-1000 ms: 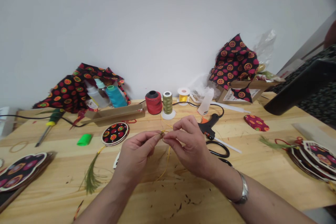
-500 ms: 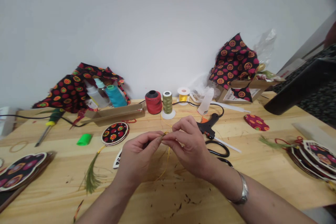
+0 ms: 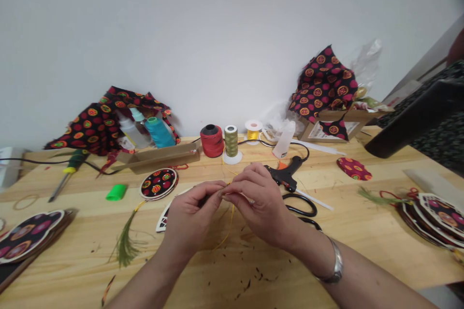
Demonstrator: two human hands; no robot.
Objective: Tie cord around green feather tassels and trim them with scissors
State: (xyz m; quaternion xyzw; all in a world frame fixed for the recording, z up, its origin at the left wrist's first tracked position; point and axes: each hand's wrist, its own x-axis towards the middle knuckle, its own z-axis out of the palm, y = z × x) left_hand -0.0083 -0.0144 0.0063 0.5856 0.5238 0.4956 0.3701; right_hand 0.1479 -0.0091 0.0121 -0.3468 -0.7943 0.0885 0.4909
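My left hand [image 3: 194,215] and my right hand [image 3: 259,205] meet over the middle of the table, fingertips pinched together. Between them runs a thin yellow cord [image 3: 231,222], whose tail hangs down toward the tabletop. Both hands are closed on it; the exact spot they pinch is mostly hidden by the fingers. Partly behind my left hand lies a white-edged ornament piece [image 3: 162,219]. Left of that rests a round patterned ornament [image 3: 158,183] with an olive tassel [image 3: 126,241]. Beside my right wrist are black-handled scissors [image 3: 301,204], their blades hidden.
A black glue gun [image 3: 288,174] lies behind my right hand. Along the wall stand red thread [image 3: 212,141], olive thread [image 3: 231,140] and yellow cord on a spool [image 3: 253,131]. A screwdriver [image 3: 67,176] and green cap [image 3: 116,192] lie left; stacked ornaments [image 3: 431,219] sit right.
Both hands stay pinched together at the same place. The right hand's fingers have shifted slightly left and lower, and the hanging cord tail has moved a little.
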